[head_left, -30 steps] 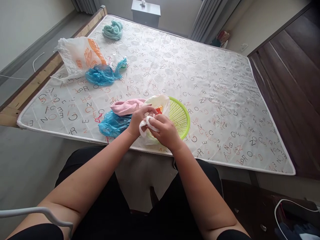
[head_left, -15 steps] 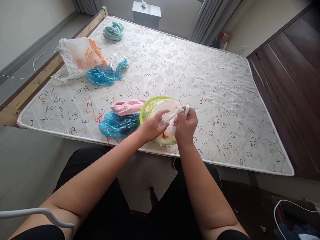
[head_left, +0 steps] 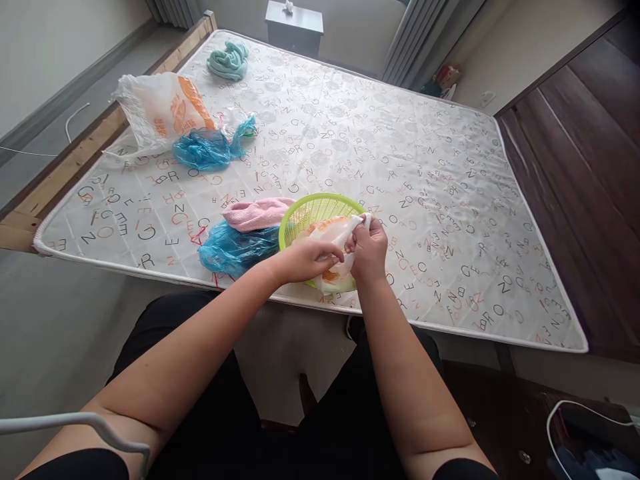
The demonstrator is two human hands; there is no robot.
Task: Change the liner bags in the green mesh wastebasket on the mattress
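Note:
A crumpled white plastic bag point(head_left: 334, 229) with orange patches lies in and over a lime-green mesh basket point(head_left: 320, 200) near the mattress edge. My right hand point(head_left: 369, 252) is closed on a gathered, twisted end of the bag. My left hand point(head_left: 316, 259) is at the bag's near left side, thumb and fingers pinched together against the plastic; its fingertips are partly hidden. A pink cloth point(head_left: 257, 214) and a dark-filled blue plastic bag point(head_left: 235, 250) with red ties sit just left of the basket.
The mattress point(head_left: 450, 220) has a letter print. Farther back on it are a white-and-orange plastic bag point(head_left: 160, 110), a blue bag point(head_left: 203, 150) and a green cloth point(head_left: 229, 61). A wooden rail point(head_left: 75, 160) runs along the left; a dark headboard point(head_left: 575, 153) stands right.
The white bag has been pulled in and tilted, baring more of the basket's mesh and an orange patch. My left hand has moved slightly down, its fingers closing together.

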